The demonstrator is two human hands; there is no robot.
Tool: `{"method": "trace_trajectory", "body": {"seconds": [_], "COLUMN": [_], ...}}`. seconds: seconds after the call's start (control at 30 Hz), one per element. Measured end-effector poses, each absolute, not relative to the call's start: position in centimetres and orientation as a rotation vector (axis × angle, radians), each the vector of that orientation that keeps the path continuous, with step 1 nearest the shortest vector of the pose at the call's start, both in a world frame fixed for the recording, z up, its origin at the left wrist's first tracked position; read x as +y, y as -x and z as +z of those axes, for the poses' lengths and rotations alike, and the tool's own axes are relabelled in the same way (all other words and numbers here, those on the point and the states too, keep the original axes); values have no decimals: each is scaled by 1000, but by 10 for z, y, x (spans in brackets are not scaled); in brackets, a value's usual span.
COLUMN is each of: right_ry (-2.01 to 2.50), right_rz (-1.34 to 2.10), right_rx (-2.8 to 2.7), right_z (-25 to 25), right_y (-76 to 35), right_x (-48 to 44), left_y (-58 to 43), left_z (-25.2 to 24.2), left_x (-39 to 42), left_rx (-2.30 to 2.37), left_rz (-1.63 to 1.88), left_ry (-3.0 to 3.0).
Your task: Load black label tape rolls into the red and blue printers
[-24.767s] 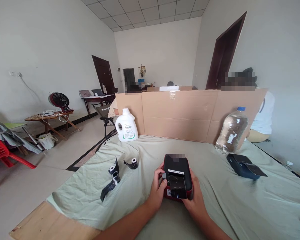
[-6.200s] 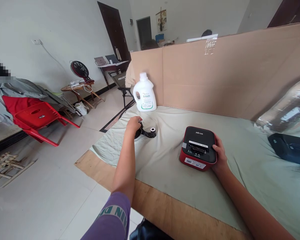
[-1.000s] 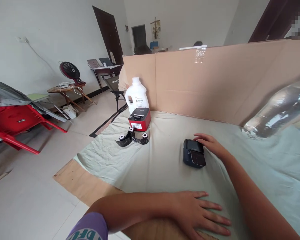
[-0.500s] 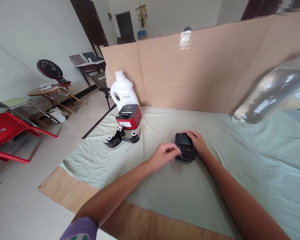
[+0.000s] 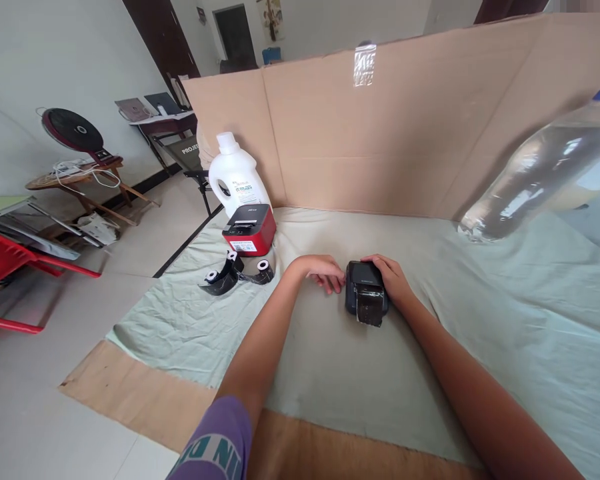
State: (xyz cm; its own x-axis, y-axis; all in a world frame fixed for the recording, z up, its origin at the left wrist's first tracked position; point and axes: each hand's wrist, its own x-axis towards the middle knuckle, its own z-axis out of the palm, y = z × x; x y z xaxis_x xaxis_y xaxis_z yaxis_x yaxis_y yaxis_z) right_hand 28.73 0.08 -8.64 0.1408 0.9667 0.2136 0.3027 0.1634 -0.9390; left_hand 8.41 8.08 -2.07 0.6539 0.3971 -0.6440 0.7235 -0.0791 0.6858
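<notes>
A small black portable printer point(image 5: 364, 273) lies flat on the cloth, with a glossy dark strip point(image 5: 370, 307) hanging over its near end. Along the printer's right side and far corner, my right hand point(image 5: 387, 273) grips it. My left hand point(image 5: 326, 272) is just left of it, palm down, fingers loosely bent and slightly apart with nothing in them. I cannot tell whether its fingertips touch the casing. Farther left lie small rolls with white cores and black strips point(image 5: 235, 273), in front of a red and black box-shaped printer point(image 5: 253, 230).
A white jug point(image 5: 239, 179) stands behind the red printer. A large clear bottle with a blue cap point(image 5: 535, 177) leans at the right. Upright cardboard point(image 5: 355, 140) closes off the back. Pale green cloth point(image 5: 325, 380) covers most of the wooden board point(image 5: 150, 390).
My left hand has moved from the printer's near left side up and away to its left. The dark strip now hangs past the near edge. My right hand keeps its place.
</notes>
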Motion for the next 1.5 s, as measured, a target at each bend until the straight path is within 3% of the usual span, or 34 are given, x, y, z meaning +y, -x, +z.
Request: {"method": "trace_trajectory", "body": {"seconds": [1.5], "right_ry": [1339], "right_rz": [700], "right_rx": [-1413], "right_z": [-88], "right_y": [-286], "right_x": [-4], "left_y": [-95], "left_z": [-29], "left_x": [75], "left_rx": [960], "left_rz": [-138], "left_ry": [-1758]}}
